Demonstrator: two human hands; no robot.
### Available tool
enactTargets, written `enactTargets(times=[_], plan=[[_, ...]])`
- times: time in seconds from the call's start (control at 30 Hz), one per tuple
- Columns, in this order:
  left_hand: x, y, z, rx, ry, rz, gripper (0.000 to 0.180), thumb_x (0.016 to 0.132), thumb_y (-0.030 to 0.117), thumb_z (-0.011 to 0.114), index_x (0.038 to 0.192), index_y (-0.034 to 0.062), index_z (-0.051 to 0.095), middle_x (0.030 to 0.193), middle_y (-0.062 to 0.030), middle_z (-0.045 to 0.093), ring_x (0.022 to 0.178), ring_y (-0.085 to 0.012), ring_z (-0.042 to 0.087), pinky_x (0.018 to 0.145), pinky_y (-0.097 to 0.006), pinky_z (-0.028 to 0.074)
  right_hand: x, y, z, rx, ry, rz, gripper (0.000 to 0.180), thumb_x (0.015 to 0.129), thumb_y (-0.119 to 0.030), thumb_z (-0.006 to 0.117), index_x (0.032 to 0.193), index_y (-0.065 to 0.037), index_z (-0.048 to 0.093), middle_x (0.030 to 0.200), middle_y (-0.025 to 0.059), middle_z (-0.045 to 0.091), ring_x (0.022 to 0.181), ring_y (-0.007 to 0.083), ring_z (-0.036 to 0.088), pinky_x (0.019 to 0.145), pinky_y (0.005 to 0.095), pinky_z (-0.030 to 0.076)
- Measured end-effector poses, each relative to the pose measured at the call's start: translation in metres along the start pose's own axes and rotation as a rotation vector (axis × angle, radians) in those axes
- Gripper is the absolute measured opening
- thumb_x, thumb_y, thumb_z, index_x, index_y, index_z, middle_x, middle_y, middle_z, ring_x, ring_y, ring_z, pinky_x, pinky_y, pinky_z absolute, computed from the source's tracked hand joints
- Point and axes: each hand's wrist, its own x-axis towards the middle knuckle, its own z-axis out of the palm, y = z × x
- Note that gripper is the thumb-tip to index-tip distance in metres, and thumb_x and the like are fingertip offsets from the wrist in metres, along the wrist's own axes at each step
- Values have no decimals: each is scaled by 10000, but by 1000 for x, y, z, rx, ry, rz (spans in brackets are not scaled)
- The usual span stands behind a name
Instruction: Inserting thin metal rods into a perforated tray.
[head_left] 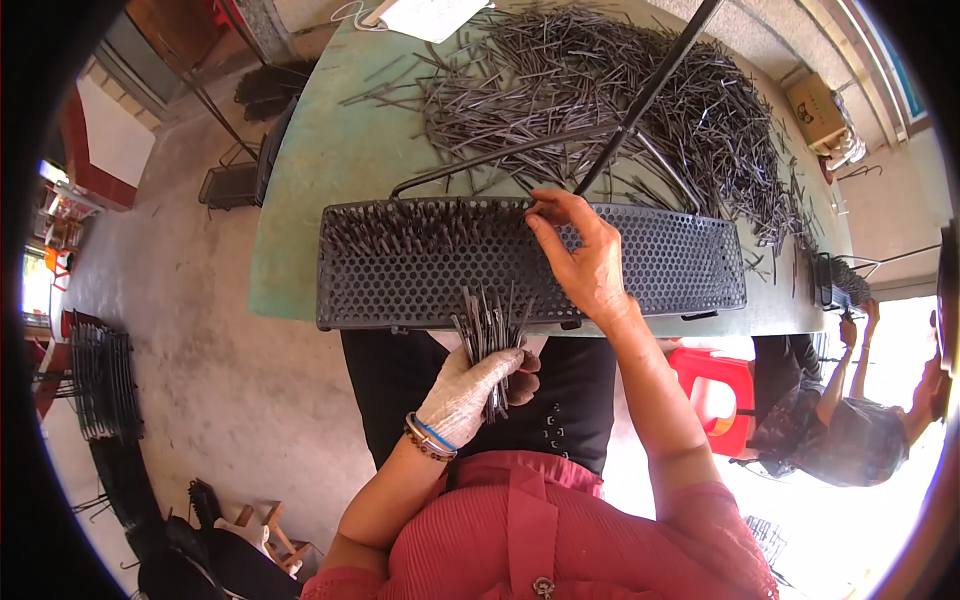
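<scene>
A: What does the part look like?

B: Long black rectangular perforated tray (660, 260), round holes in a grid. Sits along the near edge of the pale green counter (340, 130). Thin dark upright rods (400, 230) fill the back-left holes, tips uneven; right side shows open holes.

A: Left grip?

B: Left hand in an off-white fabric glove (465, 393), fingers closed round a loose bundle of thin dark sticks (490, 335), tops fanned out against the tray's front in view.

A: Right grip?

B: Bare right hand (590, 260) over the tray's back half, thumb and index tips close together at the right end of the upright rods. Can't tell if a rod is between them.

A: Stock?

B: Wide heap of loose dark sticks (540, 110) on the counter, beyond the tray.
</scene>
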Motion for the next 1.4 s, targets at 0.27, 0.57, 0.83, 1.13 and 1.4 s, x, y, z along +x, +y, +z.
enactTargets(times=[0.27, 0.57, 0.83, 1.13, 1.4], plan=[[-1, 0, 1, 56, -39, 3, 234, 923, 143, 637, 1092, -19, 616, 923, -106, 689, 732, -159, 671, 633, -266, 554, 5, -2, -4, -227, -30, -288, 210, 836, -42, 705, 1046, -35, 697, 971, 101, 701, 877, 272, 645, 790, 355, 500], [-1, -1, 3, 22, 4, 39, 265, 937, 133, 597, 1146, -29, 600, 958, -107, 700, 764, -170, 684, 654, -283, 561, 2, 3, 0, -320, 43, -422, 237, 798, -40, 736, 1032, -40, 703, 921, 77, 680, 816, 261, 624, 757, 355, 476], [-5, 0, -3, 0, 32, 62, 263, 950, 154, 588, 1134, -33, 606, 946, -112, 697, 732, -157, 667, 640, -278, 548, -12, -27, -12, -24, -16, -4, 178, 847, -91, 724, 1004, -8, 712, 930, 115, 682, 763, 232, 659, 668, 319, 518], [-10, 9, 5, -14, -36, 111, 254, 944, 157, 614, 1131, -16, 609, 948, -112, 691, 730, -149, 657, 628, -258, 544, -39, -31, -18, 388, -453, 573, 259, 927, -219, 686, 1012, 22, 730, 831, 31, 695, 719, 73, 594, 638, 227, 475], [-11, 7, -4, 106, -69, 76, 242, 928, 126, 630, 1125, -12, 605, 978, -116, 688, 749, -144, 654, 640, -257, 549, -29, -28, -18, 425, -450, 626, 249, 911, -195, 700, 1007, 33, 728, 823, 42, 703, 715, 71, 594, 653, 222, 487]])
